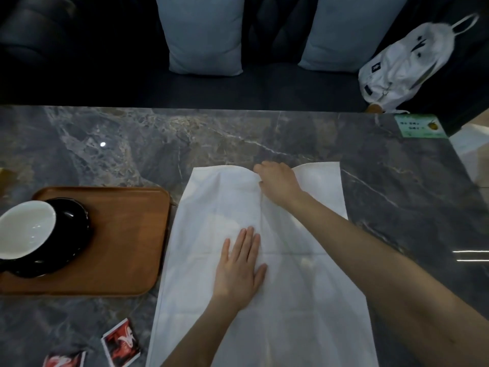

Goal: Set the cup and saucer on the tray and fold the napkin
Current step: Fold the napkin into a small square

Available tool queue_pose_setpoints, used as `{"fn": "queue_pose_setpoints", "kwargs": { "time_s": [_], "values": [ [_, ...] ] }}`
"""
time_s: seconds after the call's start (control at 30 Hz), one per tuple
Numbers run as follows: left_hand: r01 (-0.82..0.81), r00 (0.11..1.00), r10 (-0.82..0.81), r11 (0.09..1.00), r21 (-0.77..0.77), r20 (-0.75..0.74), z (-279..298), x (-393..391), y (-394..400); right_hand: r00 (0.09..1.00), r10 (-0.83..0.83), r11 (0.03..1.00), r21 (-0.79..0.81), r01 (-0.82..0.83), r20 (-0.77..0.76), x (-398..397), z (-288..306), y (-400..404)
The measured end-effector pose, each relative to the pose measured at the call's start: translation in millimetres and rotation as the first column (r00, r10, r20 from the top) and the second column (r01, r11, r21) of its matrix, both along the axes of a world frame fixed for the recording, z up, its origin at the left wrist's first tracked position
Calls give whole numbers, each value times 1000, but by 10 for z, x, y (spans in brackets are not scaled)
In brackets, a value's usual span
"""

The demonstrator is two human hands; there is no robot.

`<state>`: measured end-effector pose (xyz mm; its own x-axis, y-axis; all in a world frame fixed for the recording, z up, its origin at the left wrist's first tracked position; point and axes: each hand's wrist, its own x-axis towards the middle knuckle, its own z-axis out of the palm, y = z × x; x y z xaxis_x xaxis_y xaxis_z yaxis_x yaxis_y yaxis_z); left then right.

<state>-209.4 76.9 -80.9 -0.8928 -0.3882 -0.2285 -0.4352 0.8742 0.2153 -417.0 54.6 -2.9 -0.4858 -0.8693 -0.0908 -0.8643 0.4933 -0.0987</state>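
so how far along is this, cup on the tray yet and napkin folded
Done: the cup sits on its black saucer on the wooden tray. In hand: the left hand presses flat on the white napkin while the right hand pinches its far edge. Left: the napkin lies mostly spread, so the folds remain.

Hands (239, 263) on white napkin (312, 300)

Marble table (264, 133), dark cushioned sofa (79, 49)
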Motion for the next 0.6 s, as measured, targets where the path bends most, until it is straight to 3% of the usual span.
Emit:
{"fn": "queue_pose_setpoints", "kwargs": {
  "time_s": [0.13, 0.3, 0.4, 0.5, 0.6],
  "values": [
    [26, 982, -55, 987, -160, -180, 182, -51, 94, 984, 165, 986, 20, -164, -61, 168, 203, 221],
    [-152, 887, 20, 956, -251, -461, 699, -262, -69, 933, 336, 926, -136, -353, -131, 485, 341, 569],
    [-100, 897, -82, 920, -380, -434, 841, -245, -242, 950, 311, 947, -79, -311, -9, 637, 273, 766],
    [36, 912, -230, 870, -492, -340, 804, -130, -347, 952, 305, 945, -123, -304, -15, 803, 271, 966],
    [117, 916, -282, 867, -485, -284, 811, 54, -358, 954, 286, 934, -196, -299, -92, 951, 221, 1147]
  ]
}}
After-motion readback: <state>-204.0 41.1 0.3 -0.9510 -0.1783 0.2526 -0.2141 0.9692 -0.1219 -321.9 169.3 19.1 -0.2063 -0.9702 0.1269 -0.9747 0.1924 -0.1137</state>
